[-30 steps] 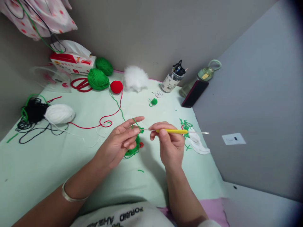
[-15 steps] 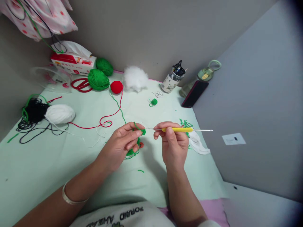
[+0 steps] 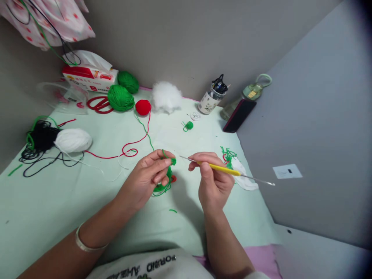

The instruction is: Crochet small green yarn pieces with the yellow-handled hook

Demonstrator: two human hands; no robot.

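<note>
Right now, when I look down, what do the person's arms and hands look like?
The left hand and right hand are bare, with no gloves. A narrow, pale, smooth bangle circles the left forearm near the wrist; the right wrist has none. A pale sleeve edge shows by the right arm. No cables or markings show on either arm.

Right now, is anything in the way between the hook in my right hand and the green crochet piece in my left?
Nothing visible: only an open gap separates the yellow-handled hook in your right hand from the green crochet piece pinched in your left hand. The left index fingertip sits close beside the piece.
</note>
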